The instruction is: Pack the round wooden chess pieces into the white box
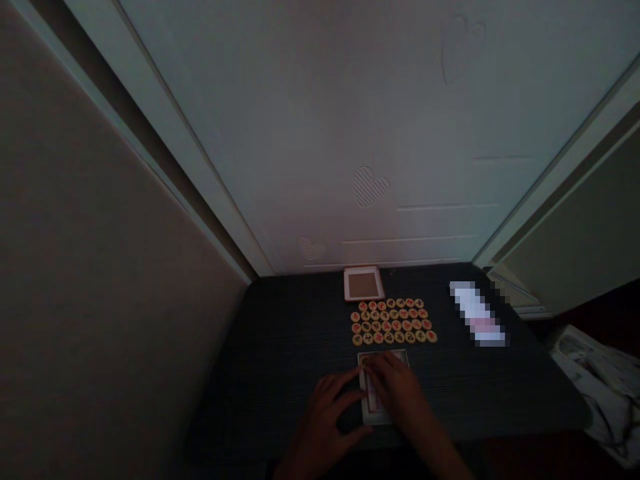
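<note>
A shallow light-coloured box (385, 421) sits near the front edge of the dark table, with something pinkish lying inside. My right hand (400, 390) reaches over it, fingers closed at a round xiangqi piece (365, 361) in the box's far left corner. At the box's left side is my left hand (327, 417), its fingers spread; the index fingertip comes close to the piece, and the thumb lies by the near left corner. Beyond the box, several rows of round wooden xiangqi pieces (397, 326) lie flat, marked in red or dark characters.
Behind the pieces lies a box lid (363, 285) with a pale rim and brown middle. A blurred-out white item (475, 313) is on the right of the dark table (280, 333). A white panel with embossed hearts (371, 187) rises behind. White bags (600, 387) sit beyond the right edge.
</note>
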Motion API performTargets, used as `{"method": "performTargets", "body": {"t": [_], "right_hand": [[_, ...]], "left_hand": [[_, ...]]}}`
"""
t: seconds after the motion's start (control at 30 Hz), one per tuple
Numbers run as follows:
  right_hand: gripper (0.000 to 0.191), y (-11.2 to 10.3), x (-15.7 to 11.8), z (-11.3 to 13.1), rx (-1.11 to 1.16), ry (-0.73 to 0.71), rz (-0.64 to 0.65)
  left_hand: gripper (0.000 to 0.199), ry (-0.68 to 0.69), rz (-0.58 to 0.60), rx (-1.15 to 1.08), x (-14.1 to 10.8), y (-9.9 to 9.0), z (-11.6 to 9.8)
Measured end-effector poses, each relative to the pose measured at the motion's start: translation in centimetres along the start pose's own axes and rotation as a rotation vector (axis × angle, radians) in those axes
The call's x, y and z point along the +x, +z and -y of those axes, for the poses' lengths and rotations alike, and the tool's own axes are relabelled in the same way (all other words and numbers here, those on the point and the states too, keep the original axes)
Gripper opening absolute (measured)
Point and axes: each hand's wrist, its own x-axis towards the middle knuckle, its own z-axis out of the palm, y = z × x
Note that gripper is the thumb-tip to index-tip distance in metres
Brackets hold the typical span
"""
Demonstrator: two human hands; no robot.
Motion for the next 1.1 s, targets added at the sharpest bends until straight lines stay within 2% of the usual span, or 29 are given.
{"method": "performTargets", "body": {"t": [0.27, 0.4, 0.57, 0.67, 0.8, 1.0, 1.1], "right_hand": [[0.018, -1.3, -0.8, -0.1, 0.059, -0.063, -0.137], [0.020, -2.9, -1.9, -2.2, 0.086, -0.024, -0.245], [0.023, -4.0, -3.6, -5.8, 0.049, 0.150, -0.358], [0.027, -3.9, -4.1, -7.0, 0.058, 0.180, -0.358], [0.029, -3.7, -4.3, -7.3, 0.095, 0.169, -0.330], [0.028, -3.5, -4.4, -7.2, 0.106, 0.114, -0.243], [0.028, -3.4, -4.5, -7.3, 0.090, 0.092, -0.245]], "left_hand": [[0.052, -0.025, 0.028, -0.019, 0.1, -0.5, -0.3], [0.060, -0.058, 0.048, -0.045, 0.1, -0.6, -0.4], [0.055, -0.085, 0.016, -0.086, -0.3, -0.2, -0.1], [0.045, -0.144, -0.024, -0.125, -0.3, 0.1, 0.2], [0.035, -0.208, -0.082, -0.189, 0.6, 0.2, 0.4], [0.033, -0.186, -0.139, -0.152, 2.5, 1.1, 0.5], [0.034, -0.181, -0.145, -0.088, 2.8, 1.6, 0.5]]}}
